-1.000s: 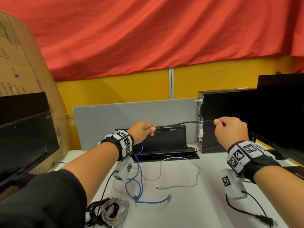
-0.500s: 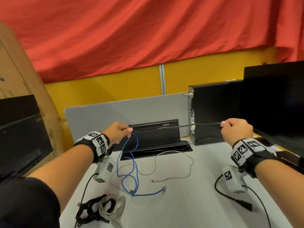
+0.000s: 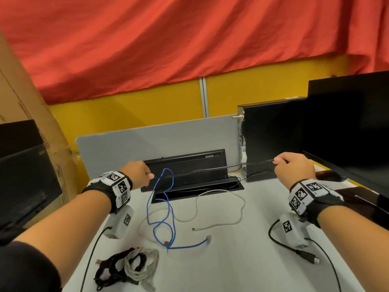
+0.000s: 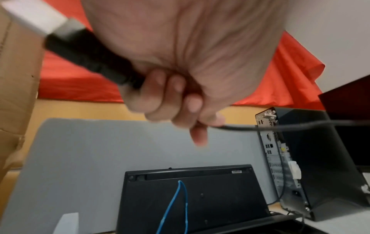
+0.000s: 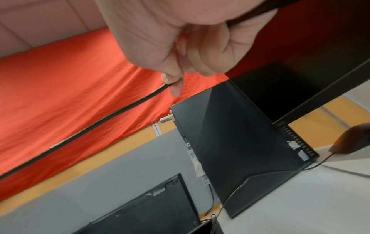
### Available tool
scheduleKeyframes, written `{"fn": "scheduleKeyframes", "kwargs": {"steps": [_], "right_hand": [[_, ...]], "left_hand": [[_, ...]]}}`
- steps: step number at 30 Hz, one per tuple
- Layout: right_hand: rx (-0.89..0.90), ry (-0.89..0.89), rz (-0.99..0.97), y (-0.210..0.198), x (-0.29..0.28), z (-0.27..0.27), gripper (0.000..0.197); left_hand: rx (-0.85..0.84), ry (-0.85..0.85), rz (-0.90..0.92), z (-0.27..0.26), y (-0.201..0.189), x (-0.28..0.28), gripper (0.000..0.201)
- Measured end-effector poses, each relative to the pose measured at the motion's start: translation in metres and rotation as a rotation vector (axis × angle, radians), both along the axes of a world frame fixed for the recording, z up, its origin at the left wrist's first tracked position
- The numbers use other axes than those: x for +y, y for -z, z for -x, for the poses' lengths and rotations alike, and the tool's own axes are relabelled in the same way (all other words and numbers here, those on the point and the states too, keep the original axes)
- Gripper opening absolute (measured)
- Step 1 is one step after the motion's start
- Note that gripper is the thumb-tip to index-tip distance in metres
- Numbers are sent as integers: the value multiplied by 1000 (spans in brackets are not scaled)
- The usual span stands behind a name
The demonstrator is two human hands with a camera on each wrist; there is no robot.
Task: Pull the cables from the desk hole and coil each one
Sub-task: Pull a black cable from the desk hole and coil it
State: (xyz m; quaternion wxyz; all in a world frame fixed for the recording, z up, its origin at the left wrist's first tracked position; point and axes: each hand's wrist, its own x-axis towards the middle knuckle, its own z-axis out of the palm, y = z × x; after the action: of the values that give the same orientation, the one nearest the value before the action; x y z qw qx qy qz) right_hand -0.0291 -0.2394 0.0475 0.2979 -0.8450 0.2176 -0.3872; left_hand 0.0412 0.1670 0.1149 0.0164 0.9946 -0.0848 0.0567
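Observation:
A thin black cable (image 3: 235, 165) is stretched in the air between my hands, above the desk hole (image 3: 200, 189) and its raised black lid (image 3: 185, 163). My left hand (image 3: 147, 175) grips one end in a fist, the thick plug (image 4: 90, 55) sticking out behind the fingers (image 4: 180, 109). My right hand (image 3: 280, 163) pinches the cable (image 5: 120, 110) between thumb and forefinger (image 5: 174, 82). A blue cable (image 3: 168, 209) arches up before the lid and runs down onto the desk. A white cable (image 3: 240, 209) loops out of the hole.
Coiled black and white cables (image 3: 128, 264) lie at the front left. A black lead with a plug (image 3: 307, 257) lies under my right wrist. A computer tower (image 3: 271, 138) and a monitor (image 3: 347, 131) stand at the right, a cardboard box (image 3: 27, 127) and another monitor (image 3: 23, 175) at the left.
My left hand has drawn away to the left, so a longer span of black cable hangs between the hands. The right hand has stayed near the tower.

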Motion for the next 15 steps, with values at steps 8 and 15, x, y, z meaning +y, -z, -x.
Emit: {"fn": "scheduleKeyframes", "kwargs": {"steps": [8,15], "right_hand": [[84,-8,-49,0,-17,-4,21],[584,-219,247,37,8,1,27]], "left_hand": [[76,109,458,-4,8,-3,43],[530,451,1969,28,-3,-22,27]]}}
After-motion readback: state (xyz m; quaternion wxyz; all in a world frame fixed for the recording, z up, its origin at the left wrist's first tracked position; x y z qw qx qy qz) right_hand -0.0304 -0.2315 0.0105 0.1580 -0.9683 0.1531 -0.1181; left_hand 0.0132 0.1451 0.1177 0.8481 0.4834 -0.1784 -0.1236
